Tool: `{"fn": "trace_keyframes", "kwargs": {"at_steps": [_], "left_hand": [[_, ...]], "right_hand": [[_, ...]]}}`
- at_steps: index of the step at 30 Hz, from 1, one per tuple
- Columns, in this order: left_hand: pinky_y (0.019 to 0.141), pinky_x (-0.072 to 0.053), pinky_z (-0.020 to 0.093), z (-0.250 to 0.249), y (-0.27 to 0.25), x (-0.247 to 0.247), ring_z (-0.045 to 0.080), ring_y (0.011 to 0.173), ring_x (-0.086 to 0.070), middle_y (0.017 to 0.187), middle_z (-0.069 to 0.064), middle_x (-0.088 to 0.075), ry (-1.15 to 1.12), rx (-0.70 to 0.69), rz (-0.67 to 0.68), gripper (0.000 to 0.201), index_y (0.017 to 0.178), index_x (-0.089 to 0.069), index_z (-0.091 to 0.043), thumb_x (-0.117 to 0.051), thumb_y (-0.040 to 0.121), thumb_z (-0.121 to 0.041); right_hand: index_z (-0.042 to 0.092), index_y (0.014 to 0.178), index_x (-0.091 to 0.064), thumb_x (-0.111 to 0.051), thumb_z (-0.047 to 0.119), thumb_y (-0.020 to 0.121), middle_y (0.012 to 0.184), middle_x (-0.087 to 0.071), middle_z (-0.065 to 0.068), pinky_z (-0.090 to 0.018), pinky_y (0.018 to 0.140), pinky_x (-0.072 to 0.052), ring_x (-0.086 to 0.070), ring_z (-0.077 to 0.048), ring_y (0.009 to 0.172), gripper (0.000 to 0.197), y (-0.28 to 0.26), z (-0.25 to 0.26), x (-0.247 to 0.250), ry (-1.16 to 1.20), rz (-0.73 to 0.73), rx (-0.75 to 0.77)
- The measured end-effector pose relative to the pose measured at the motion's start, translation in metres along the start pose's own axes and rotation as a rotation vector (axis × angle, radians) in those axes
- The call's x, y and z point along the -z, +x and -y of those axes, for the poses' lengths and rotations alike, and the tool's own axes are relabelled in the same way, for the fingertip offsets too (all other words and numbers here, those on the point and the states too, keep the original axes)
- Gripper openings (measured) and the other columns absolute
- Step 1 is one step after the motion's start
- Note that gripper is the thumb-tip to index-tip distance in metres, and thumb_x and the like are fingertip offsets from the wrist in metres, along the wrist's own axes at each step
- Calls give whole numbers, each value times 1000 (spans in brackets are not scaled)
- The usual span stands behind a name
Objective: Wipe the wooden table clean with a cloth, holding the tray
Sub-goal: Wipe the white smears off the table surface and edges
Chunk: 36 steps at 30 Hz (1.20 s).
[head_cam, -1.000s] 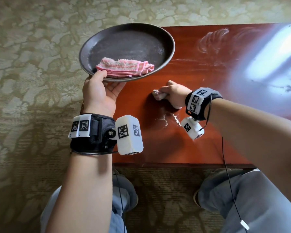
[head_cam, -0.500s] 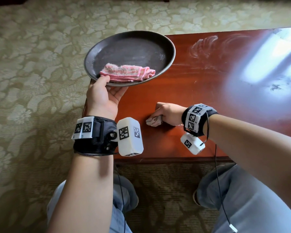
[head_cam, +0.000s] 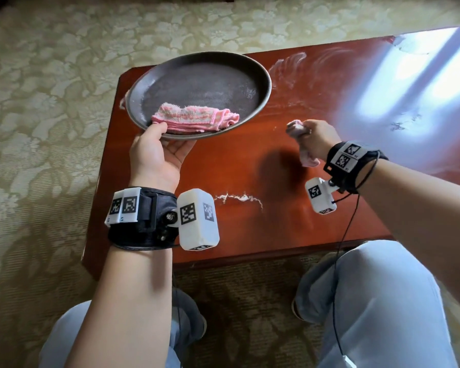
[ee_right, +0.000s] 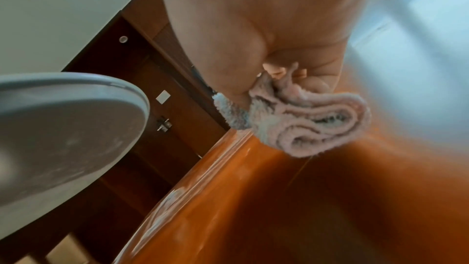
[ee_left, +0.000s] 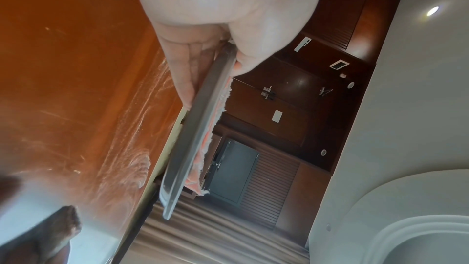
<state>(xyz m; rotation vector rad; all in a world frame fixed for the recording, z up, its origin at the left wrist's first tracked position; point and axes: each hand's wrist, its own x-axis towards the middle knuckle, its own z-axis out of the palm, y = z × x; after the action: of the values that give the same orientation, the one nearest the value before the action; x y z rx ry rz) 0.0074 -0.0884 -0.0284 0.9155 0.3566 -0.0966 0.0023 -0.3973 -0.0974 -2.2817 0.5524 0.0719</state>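
My left hand [head_cam: 157, 144] grips the near rim of a round dark tray [head_cam: 260, 75], thumb on top and fingers underneath [ee_left: 182, 79], and holds it above the table's left end. A folded pink cloth [head_cam: 194, 119] lies in the tray by my thumb. My right hand [head_cam: 316, 139] clutches a bunched pale pink cloth [head_cam: 306, 155] [ee_right: 309, 123], lifted just off the reddish wooden table [head_cam: 250, 160]. White powder streaks [head_cam: 239, 197] lie on the wood near the front edge, and fainter smears [head_cam: 290, 62] lie by the far edge.
Patterned beige carpet [head_cam: 51, 102] surrounds the table. My knees in light jeans [head_cam: 369, 301] sit close against the table's front edge. Bright window glare [head_cam: 422, 70] covers the right part of the tabletop. Dark wooden cabinets [ee_left: 291, 97] stand beyond the table.
My right hand has risen off the table and moved right and away from me with its cloth, leaving a line of powder near the front edge. The tray has stayed held.
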Motion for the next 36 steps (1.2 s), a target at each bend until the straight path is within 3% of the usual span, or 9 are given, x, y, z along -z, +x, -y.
{"fn": "trace_keyframes", "kwargs": {"at_steps": [3, 10, 13, 15, 18, 20, 28, 32, 36], "left_hand": [[73, -60, 41, 9, 2, -7, 32, 89, -74, 100, 19, -72, 16, 14, 11, 29, 123, -60, 0, -47, 98, -4], [72, -60, 41, 17, 9, -7, 34, 91, -73, 102, 21, -72, 41, 9, 11, 32, 127, -57, 3, -47, 97, -3], [73, -60, 41, 15, 13, -2, 35, 94, -73, 107, 22, -71, 49, 5, 3, 33, 128, -57, 2, -47, 97, -4], [73, -60, 41, 14, 13, 2, 35, 94, -73, 107, 22, -71, 43, 2, -2, 34, 129, -57, 2, -47, 97, -3], [73, -60, 41, 12, 13, 7, 34, 93, -73, 103, 20, -72, 34, 3, -7, 34, 130, -57, 1, -47, 97, -3], [73, -59, 41, 11, 11, 10, 33, 93, -73, 105, 20, -72, 28, 4, -9, 35, 131, -56, 1, -46, 97, -3], [72, -60, 41, 2, -9, 18, 32, 89, -74, 100, 18, -73, 14, 19, -3, 31, 126, -59, 0, -45, 98, -4], [73, -61, 41, -3, -24, 20, 32, 89, -74, 99, 18, -73, 26, 14, 12, 27, 121, -61, -2, -45, 99, -5], [74, -61, 41, -8, -38, 21, 30, 88, -74, 97, 16, -74, 32, 6, 18, 26, 121, -60, -3, -46, 99, -6]], "right_hand": [[20, 70, -50, -41, 7, 81, 60, -52, 5, -21, 48, -37, -44, -15, 48, 19, 13, -17, 13, -107, -62, -97], [31, 93, -57, -59, 7, 87, 97, -56, 6, -24, 70, -43, -54, -18, 84, 25, 28, -24, -10, -182, 46, -18], [25, 72, -60, -57, -6, 78, 78, -57, 17, -14, 58, -42, -57, -5, 70, 32, 31, -13, -20, -256, 73, 51], [25, 76, -60, -57, -7, 78, 71, -46, 19, -9, 54, -35, -49, -7, 72, 32, 27, -3, -27, -334, 111, 132], [21, 111, -71, -67, -1, 81, 76, -40, 18, -13, 68, -34, -54, -15, 88, 37, 22, 6, -42, -404, 134, 253], [18, 117, -69, -65, -2, 84, 75, -37, 22, -9, 71, -27, -52, -18, 94, 38, 13, 13, -48, -444, 188, 324], [13, 129, -61, -57, -3, 89, 76, -29, 25, -20, 100, -25, -37, 10, 75, 43, -37, 29, -65, -472, 303, 521], [16, 136, -55, -51, 1, 94, 79, -24, 26, -15, 101, -21, -54, -13, 112, 44, -61, 32, -75, -547, 385, 598], [17, 130, -60, -52, 2, 93, 81, -35, 18, -9, 74, -24, -53, -22, 103, 41, -79, 26, -87, -538, 356, 595]]}}
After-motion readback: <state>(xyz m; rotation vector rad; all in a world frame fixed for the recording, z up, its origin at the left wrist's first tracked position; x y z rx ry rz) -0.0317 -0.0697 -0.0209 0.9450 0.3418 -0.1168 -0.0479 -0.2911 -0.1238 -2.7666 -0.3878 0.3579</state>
